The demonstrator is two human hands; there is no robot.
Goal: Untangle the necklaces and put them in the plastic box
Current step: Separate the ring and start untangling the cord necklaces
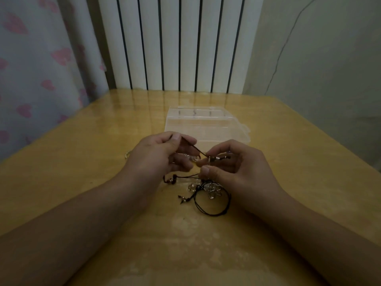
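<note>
A tangle of black cord necklaces [208, 200] with clear flower-shaped pendants lies on the wooden table [82, 172] below my hands. My left hand [158, 153] pinches a stretch of dark cord between thumb and forefinger. My right hand [233, 164] pinches the same cord at a small bead or knot, so the cord runs taut between the two hands just above the table. More cord hangs from the hands down to the tangle. Behind the hands stands the clear plastic box [206, 122], open, with its lid laid back.
A small pale metal piece [128, 154] lies on the table left of my left wrist. A white radiator [175, 44] stands behind the table, a heart-patterned curtain [37, 69] at the left and a bare wall [319, 58] at the right.
</note>
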